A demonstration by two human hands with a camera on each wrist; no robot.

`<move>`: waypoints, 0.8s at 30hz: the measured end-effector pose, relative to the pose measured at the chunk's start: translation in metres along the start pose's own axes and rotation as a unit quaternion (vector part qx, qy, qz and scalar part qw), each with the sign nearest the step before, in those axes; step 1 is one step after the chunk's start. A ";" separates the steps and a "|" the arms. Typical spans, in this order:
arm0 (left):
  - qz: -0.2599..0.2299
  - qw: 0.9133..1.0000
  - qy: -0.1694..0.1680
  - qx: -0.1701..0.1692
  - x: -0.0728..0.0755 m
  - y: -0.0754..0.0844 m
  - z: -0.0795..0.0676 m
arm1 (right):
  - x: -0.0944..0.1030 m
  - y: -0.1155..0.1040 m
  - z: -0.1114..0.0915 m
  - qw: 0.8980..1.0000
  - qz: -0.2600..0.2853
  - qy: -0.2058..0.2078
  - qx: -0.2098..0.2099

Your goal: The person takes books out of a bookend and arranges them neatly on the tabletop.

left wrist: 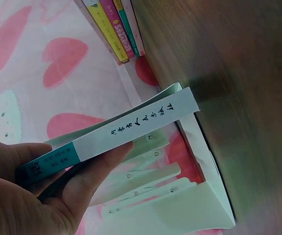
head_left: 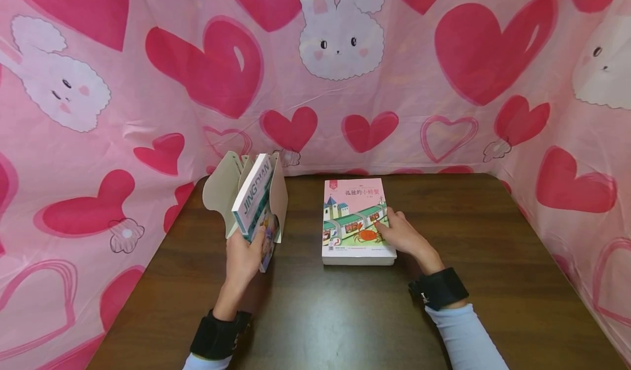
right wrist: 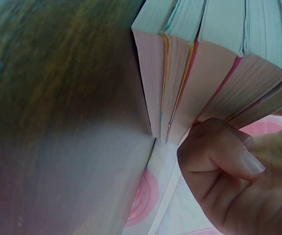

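Observation:
My left hand (head_left: 245, 258) grips a thick book (head_left: 253, 197) with a white and teal spine, thumb on one side and fingers on the other. It is tilted at the front of a cream book holder (head_left: 279, 197) and overlaps its opening. In the left wrist view, the spine (left wrist: 136, 122) lies across the holder's dividers (left wrist: 136, 183). My right hand (head_left: 406, 236) rests at the right edge of a stack of books (head_left: 359, 260), thumb over the pink top cover with a red crab. In the right wrist view, curled fingers touch the stack's page edges (right wrist: 219, 63).
The dark wooden table (head_left: 315, 315) has a pink curtain (head_left: 340, 96) with hearts and rabbits around its back and sides. The holder stands at the back left, the stack right of it. Black bands (head_left: 441, 289) wrap both wrists.

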State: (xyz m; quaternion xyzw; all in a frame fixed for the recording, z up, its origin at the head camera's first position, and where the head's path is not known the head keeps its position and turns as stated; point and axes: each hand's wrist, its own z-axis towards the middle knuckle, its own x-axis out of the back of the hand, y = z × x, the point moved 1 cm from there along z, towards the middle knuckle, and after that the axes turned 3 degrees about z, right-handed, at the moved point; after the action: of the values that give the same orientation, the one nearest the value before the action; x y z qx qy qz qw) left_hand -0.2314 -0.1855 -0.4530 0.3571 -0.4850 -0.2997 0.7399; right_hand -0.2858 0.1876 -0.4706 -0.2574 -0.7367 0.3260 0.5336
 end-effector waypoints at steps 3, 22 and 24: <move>-0.005 1.000 0.000 0.004 0.002 0.000 -0.003 | 0.000 0.000 -0.001 1.000 0.001 -0.002 -0.001; -0.015 0.999 0.005 0.032 0.011 0.006 -0.013 | -0.001 -0.001 0.000 1.000 -0.006 0.007 0.008; -0.019 0.999 0.003 0.033 0.012 0.007 -0.015 | -0.001 -0.001 0.000 1.000 -0.005 0.006 0.008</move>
State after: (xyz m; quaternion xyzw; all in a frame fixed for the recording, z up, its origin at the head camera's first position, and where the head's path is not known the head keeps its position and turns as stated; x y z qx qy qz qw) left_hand -0.2123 -0.1874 -0.4451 0.3914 -0.4859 -0.2960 0.7232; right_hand -0.2857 0.1860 -0.4711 -0.2517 -0.7321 0.3274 0.5418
